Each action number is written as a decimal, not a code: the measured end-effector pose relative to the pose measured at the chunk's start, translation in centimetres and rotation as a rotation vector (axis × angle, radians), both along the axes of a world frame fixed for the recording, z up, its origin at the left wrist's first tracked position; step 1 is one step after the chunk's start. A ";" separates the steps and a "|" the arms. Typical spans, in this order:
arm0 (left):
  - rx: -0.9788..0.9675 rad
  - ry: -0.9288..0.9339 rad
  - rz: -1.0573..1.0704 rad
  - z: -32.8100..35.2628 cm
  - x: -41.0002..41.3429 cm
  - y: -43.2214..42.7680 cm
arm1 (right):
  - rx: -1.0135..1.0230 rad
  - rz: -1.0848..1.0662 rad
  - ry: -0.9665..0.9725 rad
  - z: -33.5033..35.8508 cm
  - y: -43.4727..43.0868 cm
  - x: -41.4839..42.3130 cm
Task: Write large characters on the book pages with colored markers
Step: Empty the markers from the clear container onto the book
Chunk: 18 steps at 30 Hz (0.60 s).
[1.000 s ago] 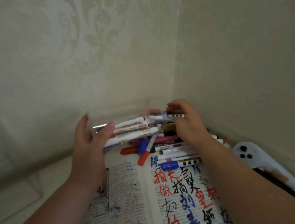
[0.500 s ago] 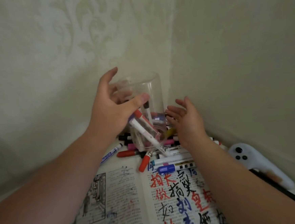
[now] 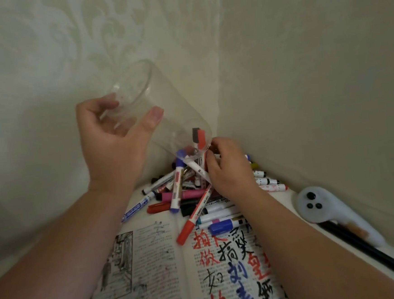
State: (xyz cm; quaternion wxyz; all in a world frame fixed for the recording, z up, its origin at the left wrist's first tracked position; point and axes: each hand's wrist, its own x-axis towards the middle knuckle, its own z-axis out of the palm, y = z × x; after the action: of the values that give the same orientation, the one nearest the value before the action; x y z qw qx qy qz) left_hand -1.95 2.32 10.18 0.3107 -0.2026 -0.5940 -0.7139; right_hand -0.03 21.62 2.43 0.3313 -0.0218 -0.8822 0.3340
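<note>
Tipping the clear cup point(image 3: 164, 109) is the job right now, so we want to hold it well. Our left hand point(image 3: 111, 151) wraps round the cup's side, thumb in front and fingers behind. The cup leans with its mouth down, above the top edge of the book point(image 3: 152, 259). Our right hand point(image 3: 228, 170) is at the cup's mouth, with its fingers curled round a few of the markers point(image 3: 190, 197) that stick out. The other markers lie in a heap across the top of the book, and one red marker point(image 3: 192, 218) pokes down onto the page. Big red, black and blue characters point(image 3: 225, 253) fill the right page of the book. The left page has only small print and a drawing. A white controller point(image 3: 325, 207) lies near the right side of the book. We think we should lift the cup slowly and grip it tight, because it looks smooth and could slip. We should pull the markers out gently so none roll off the book, then pick one colour and push the heap off the page.
</note>
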 end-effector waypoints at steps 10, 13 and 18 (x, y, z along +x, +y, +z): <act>0.272 -0.427 -0.076 -3.7 3.1 -4.6 | 0.520 0.296 -0.159 -0.3 -1.4 0.2; 0.471 -0.571 -0.199 -4.4 3.9 -4.4 | 0.705 0.308 -0.117 -0.3 -2.4 0.0; 0.585 -0.590 -0.426 -6.4 4.3 -4.1 | 0.639 0.152 -0.148 0.5 -2.2 -0.1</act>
State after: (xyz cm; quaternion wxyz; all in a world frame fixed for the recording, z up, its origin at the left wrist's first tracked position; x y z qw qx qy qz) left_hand 2.40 -1.74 3.77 0.0193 -0.0122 -0.3757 -0.9265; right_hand -0.09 19.38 2.97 0.2304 0.1247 -0.9631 0.0616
